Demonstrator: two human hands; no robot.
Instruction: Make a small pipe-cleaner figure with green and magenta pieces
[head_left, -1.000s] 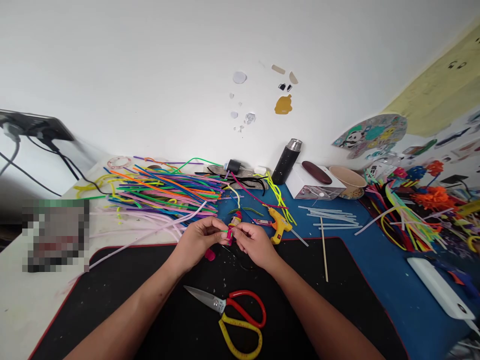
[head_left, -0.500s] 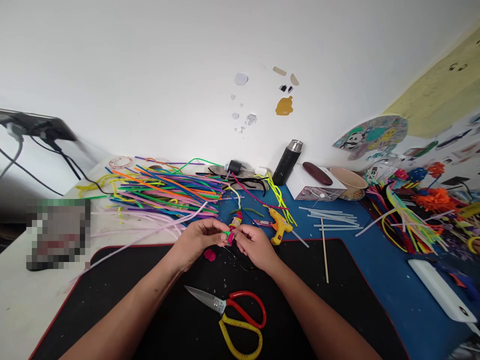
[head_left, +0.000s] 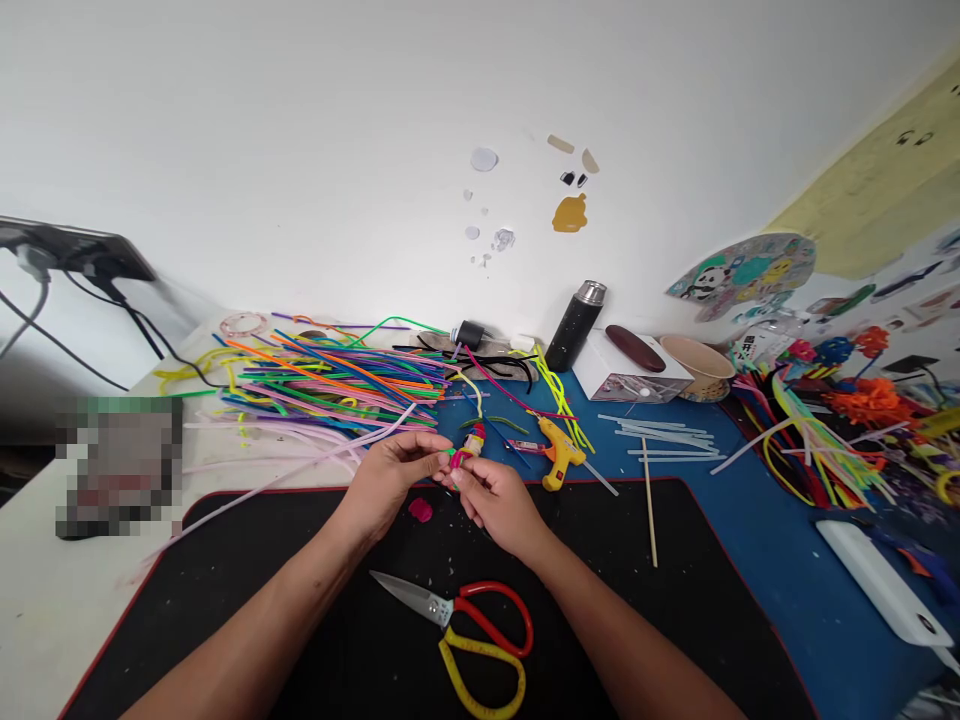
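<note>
My left hand (head_left: pixel 397 475) pinches a small twisted piece of pink and green pipe cleaner (head_left: pixel 457 459) from the left. Pressed against its other side are the closed fingertips of my right hand (head_left: pixel 499 500); fingers hide much of the piece. Just behind it a small figure with a red top and pale body (head_left: pixel 474 438) is partly covered. A flat magenta piece (head_left: pixel 421 510) rests on the black mat (head_left: pixel 300 640) below my left hand. Nearer to me lie scissors (head_left: pixel 442 610), one handle red and one yellow, blades pointing left.
A yellow glue gun (head_left: pixel 559 455) lies right of my hands, near clear glue sticks (head_left: pixel 660 430) and a wooden stick (head_left: pixel 649 505). Colourful pipe cleaners (head_left: pixel 337 380) heap at the back left. A black flask (head_left: pixel 576 325) and a tissue box (head_left: pixel 630 370) stand by the wall.
My right hand has shifted slightly left and down, its fingers now lower on the pink and green piece. My left hand stays nearly in place.
</note>
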